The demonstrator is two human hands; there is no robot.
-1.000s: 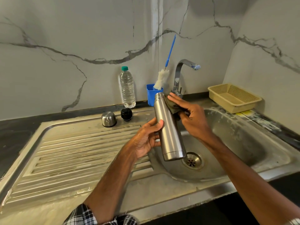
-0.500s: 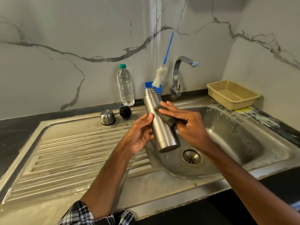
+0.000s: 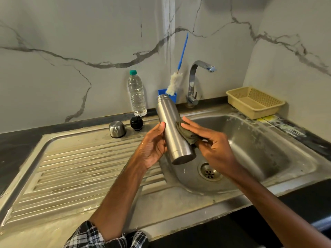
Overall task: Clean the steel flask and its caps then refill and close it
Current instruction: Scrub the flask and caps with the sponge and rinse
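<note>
Over the steel sink [image 3: 268, 149], we grip the uncapped steel flask [image 3: 172, 129], tilted, in our left hand [image 3: 152, 145] while our right hand [image 3: 211, 142] holds an olive scrub cloth [image 3: 186, 135] against its side. We should rotate the flask and stroke neck to base, keeping a firm grip.

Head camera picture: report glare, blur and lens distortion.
Head view: the wide lens bows the sink rim; light is soft and even; a pale glare streak runs down the flask and the sink bowl shines; the left hand and right hand look sharp, without motion blur.
</note>
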